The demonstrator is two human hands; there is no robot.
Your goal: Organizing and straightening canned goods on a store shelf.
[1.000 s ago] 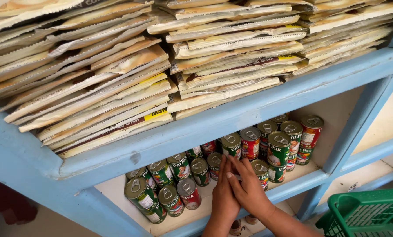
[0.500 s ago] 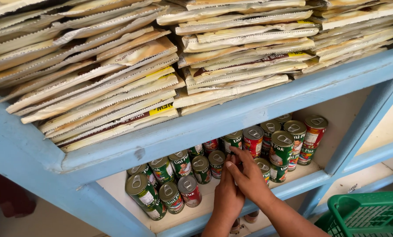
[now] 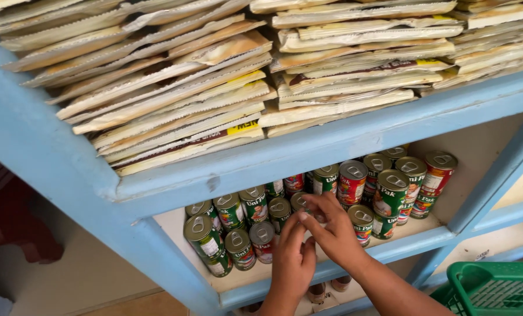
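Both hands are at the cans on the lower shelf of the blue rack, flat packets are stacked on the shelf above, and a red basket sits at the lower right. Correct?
Not quite: the basket is green, not red, as the head view shows. The rest holds: the left hand and right hand are at the cans on the lower shelf of the blue rack, with flat packets stacked on the shelf above.

stacked flat packets [image 3: 173,111], blue shelf [image 3: 343,143], green basket [image 3: 495,289]
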